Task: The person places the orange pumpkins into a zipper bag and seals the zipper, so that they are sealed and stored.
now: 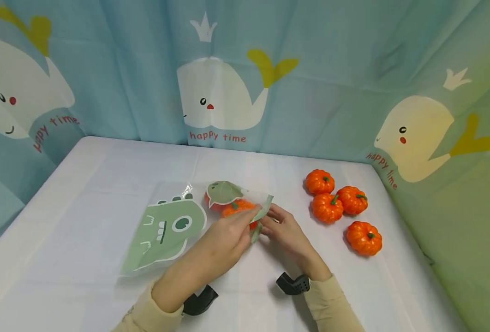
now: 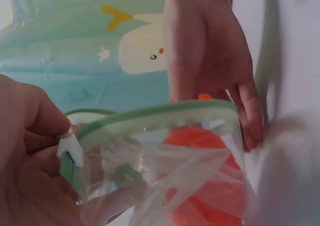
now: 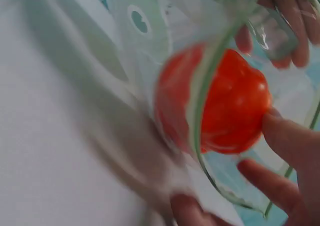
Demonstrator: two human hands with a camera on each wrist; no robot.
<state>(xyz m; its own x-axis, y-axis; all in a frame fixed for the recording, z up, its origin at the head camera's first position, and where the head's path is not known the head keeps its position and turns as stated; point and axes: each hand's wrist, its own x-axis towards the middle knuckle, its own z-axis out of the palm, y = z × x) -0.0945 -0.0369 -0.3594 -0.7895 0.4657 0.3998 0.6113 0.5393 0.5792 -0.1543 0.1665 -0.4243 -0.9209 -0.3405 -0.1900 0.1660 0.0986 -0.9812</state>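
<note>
A clear zip bag [image 1: 166, 242] with a green monster print lies on the table, its green-edged mouth held up on the right. My left hand [image 1: 224, 237] pinches that rim beside the white zip slider [image 2: 71, 150]. An orange toy pumpkin [image 3: 235, 106] sits at the mouth, partly behind the clear film. My right hand [image 1: 286, 235] is at the opening, its fingers spread and one fingertip [image 3: 272, 123] at the pumpkin's side. Farther in, under the green fish-shaped print [image 1: 224, 192], more orange shows through the bag.
Several orange pumpkins [image 1: 326, 208] with green stems stand on the right of the white-covered table [image 1: 70, 221], one [image 1: 364, 238] nearer the front. A blue-green curtain [image 1: 332, 106] with whale prints hangs behind and along the sides.
</note>
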